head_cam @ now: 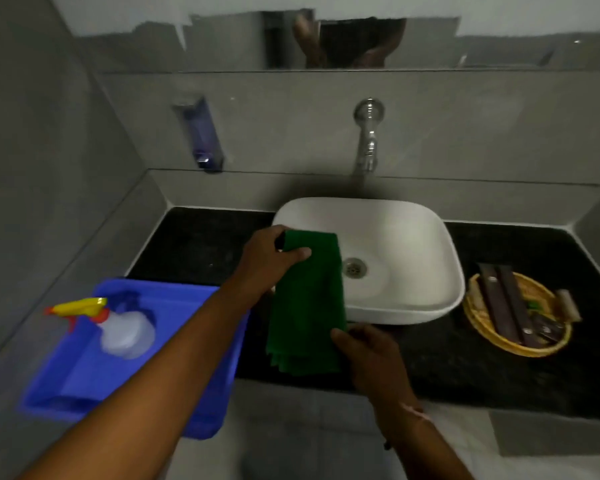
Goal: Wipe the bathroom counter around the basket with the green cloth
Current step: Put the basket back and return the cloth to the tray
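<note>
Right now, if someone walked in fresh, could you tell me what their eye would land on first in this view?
Most likely the green cloth, held up in the middle between the left hand at its top and the right hand at its lower edge, in front of the white basin. Next, the bright blue tub at the left with a spray bottle in it, and the yellow basket on the black counter at the right.

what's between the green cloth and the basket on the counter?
In the head view, the white basin sits between the green cloth and the basket, with bare black counter in front of it.
</note>
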